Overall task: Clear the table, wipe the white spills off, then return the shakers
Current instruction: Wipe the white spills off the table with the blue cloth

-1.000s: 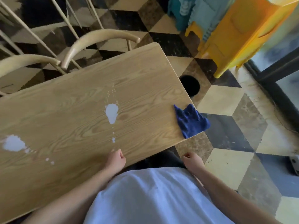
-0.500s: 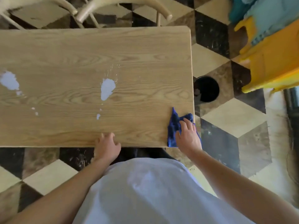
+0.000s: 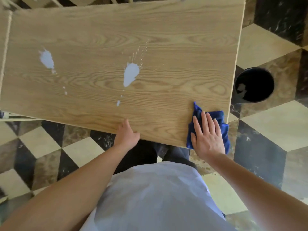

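A wooden table carries two white spills: a larger one near the middle and another to the left, with small drops trailing toward the near edge. A blue cloth lies at the table's near right corner. My right hand presses flat on it, fingers spread. My left hand grips the near edge of the table, thumb on top. No shakers are in view.
A black round bin stands on the floor just off the table's right edge. The floor is a checked pattern of cream, brown and black tiles. Chair parts show past the far left edge.
My right hand reached forward from beside my body and landed flat on the blue cloth. The view swung so the table now lies square in front of me. My left hand stays on the edge.
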`<state>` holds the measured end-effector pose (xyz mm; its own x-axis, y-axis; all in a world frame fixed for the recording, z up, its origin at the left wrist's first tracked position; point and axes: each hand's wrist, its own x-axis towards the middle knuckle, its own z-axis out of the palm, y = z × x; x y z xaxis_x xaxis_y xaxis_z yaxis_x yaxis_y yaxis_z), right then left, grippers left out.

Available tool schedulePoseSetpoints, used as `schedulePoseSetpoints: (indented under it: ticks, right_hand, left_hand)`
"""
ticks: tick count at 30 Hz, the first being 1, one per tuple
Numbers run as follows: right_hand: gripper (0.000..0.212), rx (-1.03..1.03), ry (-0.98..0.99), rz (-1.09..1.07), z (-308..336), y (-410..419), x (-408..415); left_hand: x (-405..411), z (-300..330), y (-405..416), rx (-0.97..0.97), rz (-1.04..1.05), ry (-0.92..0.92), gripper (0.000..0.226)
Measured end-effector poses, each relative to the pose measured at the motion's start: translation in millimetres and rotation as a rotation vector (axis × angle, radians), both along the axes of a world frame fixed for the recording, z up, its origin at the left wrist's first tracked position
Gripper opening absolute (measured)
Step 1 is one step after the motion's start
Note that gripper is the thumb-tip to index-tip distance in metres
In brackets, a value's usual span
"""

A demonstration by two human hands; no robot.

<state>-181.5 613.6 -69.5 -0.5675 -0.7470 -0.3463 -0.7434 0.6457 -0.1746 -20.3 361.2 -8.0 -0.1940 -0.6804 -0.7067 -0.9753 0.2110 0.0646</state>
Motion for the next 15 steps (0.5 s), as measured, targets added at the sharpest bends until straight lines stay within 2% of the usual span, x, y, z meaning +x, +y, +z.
schedulePoseSetpoints:
  ticks: [2,5,15]
  right_hand:
    - [0.064,-0.021,-0.010,0.047,0.6,-11.4,-3.5]
    - [0.063,-0.055,-0.004,0.108,-3.5,-37.3,-9.7]
    - [0.062,-0.097,-0.026,0.093,-5.1,-122.8,-6.3]
  left_hand:
    - [-1.3,2.8,-1.7,0.040,0.018,0.003,0.075]
    - [-0.5,6.8,-7.2,0.082,-0.068,0.006,0.065]
    - [5.8,13.7,-36.0,0.143,-0.112,0.006,0.060]
